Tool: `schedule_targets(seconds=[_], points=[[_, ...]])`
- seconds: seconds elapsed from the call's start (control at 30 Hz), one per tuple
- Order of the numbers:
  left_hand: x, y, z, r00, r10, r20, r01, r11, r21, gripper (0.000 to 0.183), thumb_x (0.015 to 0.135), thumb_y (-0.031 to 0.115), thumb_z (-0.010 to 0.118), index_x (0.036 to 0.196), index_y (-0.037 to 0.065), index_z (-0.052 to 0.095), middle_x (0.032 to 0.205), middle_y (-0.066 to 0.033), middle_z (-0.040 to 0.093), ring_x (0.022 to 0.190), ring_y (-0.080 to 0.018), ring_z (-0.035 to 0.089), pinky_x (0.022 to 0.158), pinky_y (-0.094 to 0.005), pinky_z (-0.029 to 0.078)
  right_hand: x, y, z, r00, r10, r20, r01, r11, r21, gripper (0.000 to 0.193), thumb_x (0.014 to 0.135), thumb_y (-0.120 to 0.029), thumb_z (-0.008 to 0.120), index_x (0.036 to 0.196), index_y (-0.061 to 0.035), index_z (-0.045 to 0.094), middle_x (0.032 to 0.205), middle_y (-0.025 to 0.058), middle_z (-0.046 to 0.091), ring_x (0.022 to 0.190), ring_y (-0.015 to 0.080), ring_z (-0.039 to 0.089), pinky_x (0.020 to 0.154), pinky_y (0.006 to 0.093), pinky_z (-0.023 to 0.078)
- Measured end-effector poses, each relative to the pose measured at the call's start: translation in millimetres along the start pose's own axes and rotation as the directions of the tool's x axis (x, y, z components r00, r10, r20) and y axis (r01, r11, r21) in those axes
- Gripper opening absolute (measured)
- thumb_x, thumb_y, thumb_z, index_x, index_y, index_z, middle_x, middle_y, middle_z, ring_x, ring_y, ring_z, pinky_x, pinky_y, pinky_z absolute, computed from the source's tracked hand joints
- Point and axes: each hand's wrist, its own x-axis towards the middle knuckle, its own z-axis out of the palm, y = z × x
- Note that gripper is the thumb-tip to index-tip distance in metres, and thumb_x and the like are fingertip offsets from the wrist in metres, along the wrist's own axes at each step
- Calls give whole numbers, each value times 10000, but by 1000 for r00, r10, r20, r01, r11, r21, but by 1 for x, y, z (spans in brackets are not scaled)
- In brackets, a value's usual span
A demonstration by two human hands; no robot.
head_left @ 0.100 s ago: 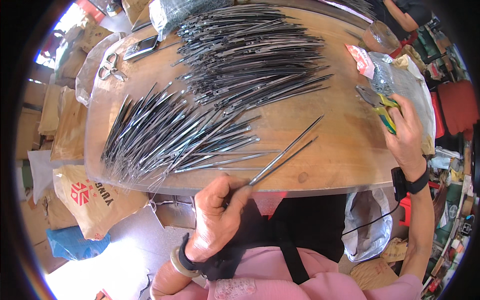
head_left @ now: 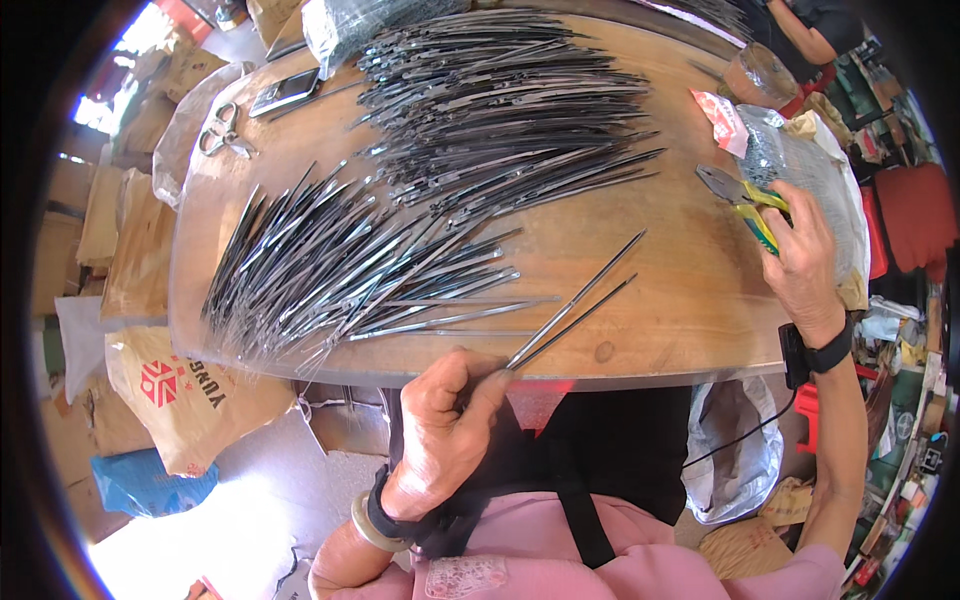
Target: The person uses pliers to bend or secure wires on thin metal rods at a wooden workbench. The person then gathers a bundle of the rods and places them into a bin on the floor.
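My left hand [head_left: 440,430] pinches two thin metal rods [head_left: 575,300] by their near ends, fingers clamped, the rods slanting over the tabletop [head_left: 660,300] (beside the fanned rod pile [head_left: 340,270]). My right hand [head_left: 800,260] grips yellow-handled pliers [head_left: 745,200].

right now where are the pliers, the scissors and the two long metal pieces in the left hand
pliers [head_left: 742,198]: head view, on the joint where the grey jaws meet the yellow-green handles
scissors [head_left: 222,135]: head view, on the pivot above the handle loops
long metal pieces [head_left: 585,297]: head view, mid-length of the pair
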Motion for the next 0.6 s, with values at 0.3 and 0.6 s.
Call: schedule_targets(seconds=[0.3, 0.6], points=[[-6, -7, 18, 995, 96, -29, -93, 992, 80, 87, 877, -70, 635, 954, -33, 650, 790, -21, 608, 677, -70, 540, 599, -221, 436, -27, 7, -21, 984, 164, -64, -155, 979, 133, 283, 848, 25, 673, 1113, 83, 592, 1263, 170, 590, 1048, 293, 635, 897, 338, 507], [-10, -18, 36, 942, 325, -77, -303, 930, 209, 166, 811, -77, 673, 962, -11, 651, 803, -154, 607, 632, -291, 587, 597, -310, 476, 3, 34, -41, 977, -104, -188, 105, 994, -6, 346, 821, -166, 735, 1069, 64, 664, 1003, 248, 639, 889, 414, 629, 783, 469, 517]])
